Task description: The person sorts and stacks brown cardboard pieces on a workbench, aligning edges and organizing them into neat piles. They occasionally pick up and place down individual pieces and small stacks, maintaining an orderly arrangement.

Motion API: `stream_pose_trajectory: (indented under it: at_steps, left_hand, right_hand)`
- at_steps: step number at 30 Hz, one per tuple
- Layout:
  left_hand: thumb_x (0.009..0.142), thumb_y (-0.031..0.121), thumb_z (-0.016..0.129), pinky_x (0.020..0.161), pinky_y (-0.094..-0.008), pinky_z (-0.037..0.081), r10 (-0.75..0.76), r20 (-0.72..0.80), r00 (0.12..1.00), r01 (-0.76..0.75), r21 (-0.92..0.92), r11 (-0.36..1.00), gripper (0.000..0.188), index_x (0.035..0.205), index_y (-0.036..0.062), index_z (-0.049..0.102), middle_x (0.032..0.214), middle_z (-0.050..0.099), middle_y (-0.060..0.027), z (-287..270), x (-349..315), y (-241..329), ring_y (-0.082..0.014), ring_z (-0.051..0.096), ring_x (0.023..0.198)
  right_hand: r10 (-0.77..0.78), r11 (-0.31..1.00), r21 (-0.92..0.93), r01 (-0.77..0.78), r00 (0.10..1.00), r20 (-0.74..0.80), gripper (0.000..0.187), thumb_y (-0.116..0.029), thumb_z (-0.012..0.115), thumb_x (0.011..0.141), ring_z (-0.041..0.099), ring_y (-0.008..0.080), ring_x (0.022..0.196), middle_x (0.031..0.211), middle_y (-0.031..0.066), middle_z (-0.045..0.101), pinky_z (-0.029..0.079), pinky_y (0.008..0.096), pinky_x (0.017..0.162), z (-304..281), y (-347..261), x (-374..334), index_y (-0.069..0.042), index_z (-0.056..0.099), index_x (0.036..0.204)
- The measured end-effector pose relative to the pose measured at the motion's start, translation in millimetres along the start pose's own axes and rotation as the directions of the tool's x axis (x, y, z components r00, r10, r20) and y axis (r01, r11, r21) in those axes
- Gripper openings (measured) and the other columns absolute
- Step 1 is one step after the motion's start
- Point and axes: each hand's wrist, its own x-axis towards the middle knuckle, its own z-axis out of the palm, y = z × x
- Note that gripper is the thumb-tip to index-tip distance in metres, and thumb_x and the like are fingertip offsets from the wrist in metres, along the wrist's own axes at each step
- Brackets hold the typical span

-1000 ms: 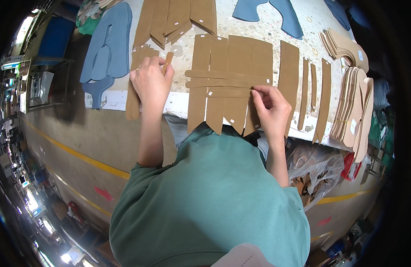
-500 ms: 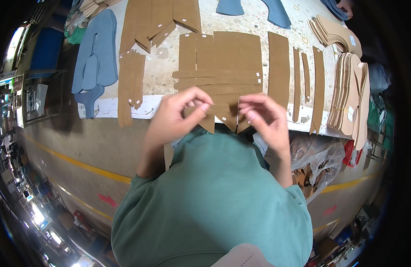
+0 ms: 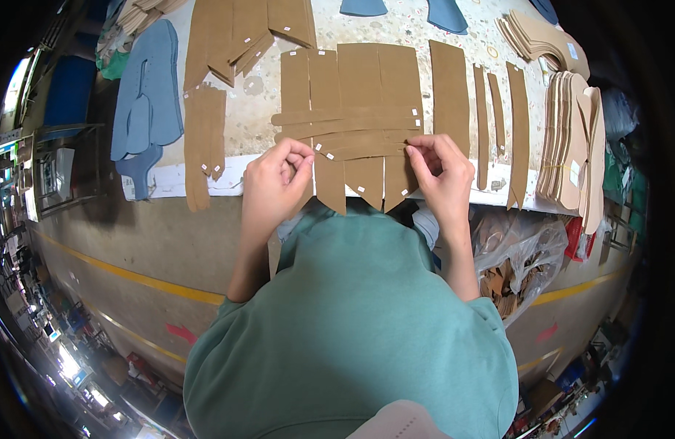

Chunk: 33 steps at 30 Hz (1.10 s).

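My left hand [image 3: 279, 178] pinches near the left end of a narrow brown leather-like strip [image 3: 363, 152], close to two small white labels. At the strip's right end the thumb and fingers of my right hand [image 3: 445, 170] are pinched together. This strip lies across the lower part of wide brown panels [image 3: 359, 80], whose pointed ends overhang the table's front edge. Just beyond it, other narrow strips [image 3: 345, 115] lie crosswise on the same panels. Where my fingertips close, the strip's ends are partly hidden.
Brown pieces [image 3: 205, 132] lie left, beside blue shaped pieces [image 3: 147, 88]. To the right are a wide brown panel [image 3: 451, 95], thin strips [image 3: 518, 132] and stacked beige pieces [image 3: 564, 146]. A clear plastic bag of scraps [image 3: 516, 271] sits below the table's [image 3: 238, 110] right front.
My hands have closed from loosely curled fingers into pinches and moved slightly apart. A narrow strip with two labels now shows stretched between them across the panels. The whole view has shifted slightly.
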Motion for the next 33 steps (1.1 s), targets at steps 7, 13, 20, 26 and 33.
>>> stream_pose_trajectory:
  at_steps: [7, 13, 20, 26, 33]
  left_hand:
    - [0.082, 0.006, 0.069, 0.047, -0.0238, 0.033, -0.03, -0.152, 0.988, 0.034, 0.028, 0.999, 0.006, 0.087, 0.0063, 0.066, 0.065, 0.061, 0.0009, -12.8, 4.5, -4.3, -0.0056, 0.038, 0.049]
    - [0.082, 0.005, 0.069, 0.052, -0.0244, 0.04, 0.068, -0.173, 0.983, -0.062, 0.038, 0.997, 0.007, 0.089, 0.0062, 0.066, 0.073, 0.062, -0.0017, -21.5, 13.3, -0.8, -0.0077, 0.048, 0.055]
    - [0.08, 0.009, 0.074, 0.064, -0.0323, 0.05, 0.314, 0.101, 0.944, -0.317, 0.009, 0.949, 0.014, 0.09, 0.0059, 0.065, 0.087, 0.062, -0.005, 22.3, 15.7, 21.4, -0.0191, 0.062, 0.07]
    - [0.075, 0.008, 0.078, 0.069, -0.0306, 0.048, 0.399, 0.109, 0.911, -0.408, 0.085, 0.909, 0.02, 0.092, 0.0052, 0.067, 0.087, 0.061, -0.0048, 21.5, 16.2, 15.7, -0.0185, 0.057, 0.077]
    - [0.073, 0.008, 0.078, 0.074, -0.033, 0.047, 0.348, 0.086, 0.933, -0.355, 0.083, 0.931, 0.02, 0.089, 0.0057, 0.067, 0.085, 0.061, -0.0041, 18.8, 16.0, 12.1, -0.0206, 0.056, 0.083]
  right_hand:
    - [-0.013, 0.994, -0.106, 0.0, 0.993, -0.12, 0.012, -0.001, 0.073, 0.081, 0.053, 0.0104, 0.062, 0.078, 0.0036, 0.054, 0.046, 0.0245, 0.055, -9.2, 3.7, 2.2, -0.003, 0.07, 0.092]
    - [0.028, 0.988, -0.148, -0.05, 0.989, -0.147, 0.006, -0.002, 0.07, 0.084, 0.056, 0.01, 0.065, 0.077, 0.0034, 0.057, 0.045, 0.0247, 0.055, -35.9, 11.8, 8.8, -0.003, 0.071, 0.09]
    - [-0.141, 0.953, -0.262, 0.152, 0.988, 0.061, 0.017, -0.011, 0.078, 0.074, 0.054, 0.024, 0.086, 0.087, 0.0056, 0.058, 0.048, 0.0346, 0.074, -18.7, 7.3, 4.5, -0.007, 0.071, 0.09]
    - [-0.174, 0.971, -0.154, 0.18, 0.983, 0.052, 0.015, -0.006, 0.077, 0.073, 0.055, 0.0242, 0.086, 0.087, 0.0051, 0.06, 0.047, 0.0337, 0.072, -18.6, 7.1, 2.8, -0.005, 0.066, 0.084]
    - [-0.096, 0.995, -0.008, 0.097, 0.987, 0.128, 0.013, -0.003, 0.075, 0.078, 0.059, 0.0134, 0.073, 0.079, 0.0037, 0.065, 0.048, 0.0256, 0.066, -21.9, 7.1, 11.5, -0.004, 0.07, 0.09]
